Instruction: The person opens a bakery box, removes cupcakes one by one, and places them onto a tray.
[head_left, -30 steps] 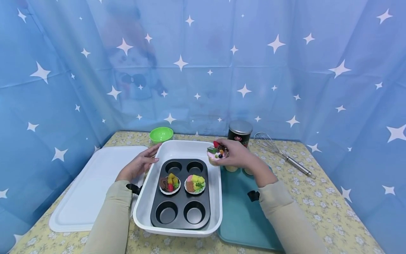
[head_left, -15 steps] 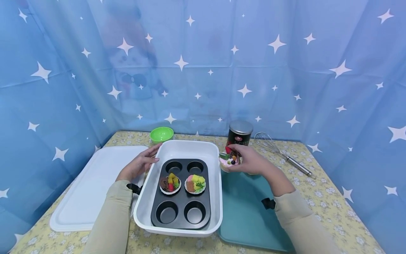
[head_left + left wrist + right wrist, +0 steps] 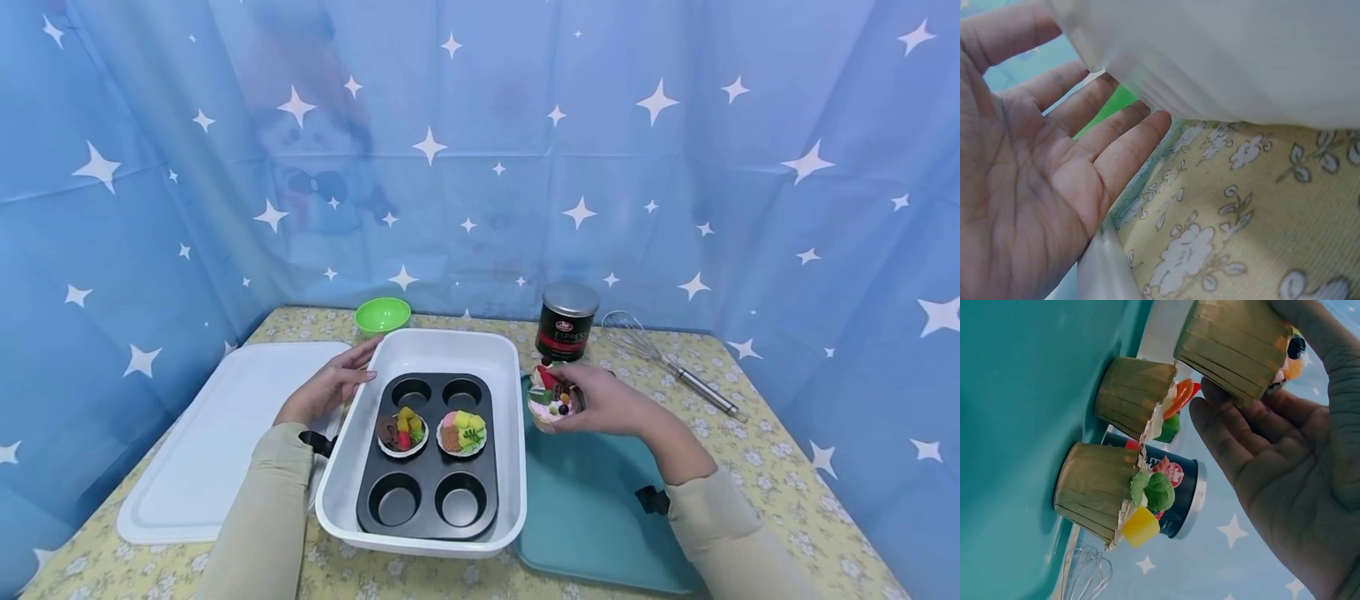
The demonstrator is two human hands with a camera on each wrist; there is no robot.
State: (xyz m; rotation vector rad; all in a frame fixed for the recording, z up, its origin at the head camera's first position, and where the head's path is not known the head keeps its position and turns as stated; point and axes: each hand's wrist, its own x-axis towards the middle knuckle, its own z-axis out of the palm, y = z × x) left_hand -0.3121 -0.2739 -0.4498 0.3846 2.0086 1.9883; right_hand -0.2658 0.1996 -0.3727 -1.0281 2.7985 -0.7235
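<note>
My right hand (image 3: pixel 600 404) grips a cupcake (image 3: pixel 553 404) over the teal tray (image 3: pixel 600 517), beside the white dish (image 3: pixel 420 546). My left hand (image 3: pixel 330 387) rests flat-fingered on its rim. Two of six muffin tin (image 3: pixel 427 458) cups are filled; apparently two cupcakes (image 3: pixel 1116 469) wait.

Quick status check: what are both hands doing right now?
Right hand grips a cupcake over the teal tray. Left hand flat on the white dish rim. Nothing in the way.

The left hand (image 3: pixel 330 390) lies flat with fingers (image 3: pixel 1116 147) straight and slightly spread, forearm angled forward. The right hand (image 3: pixel 600 402) is raised, fingers (image 3: pixel 1235 450) curled in a grip, sleeve reaching inward.
</note>
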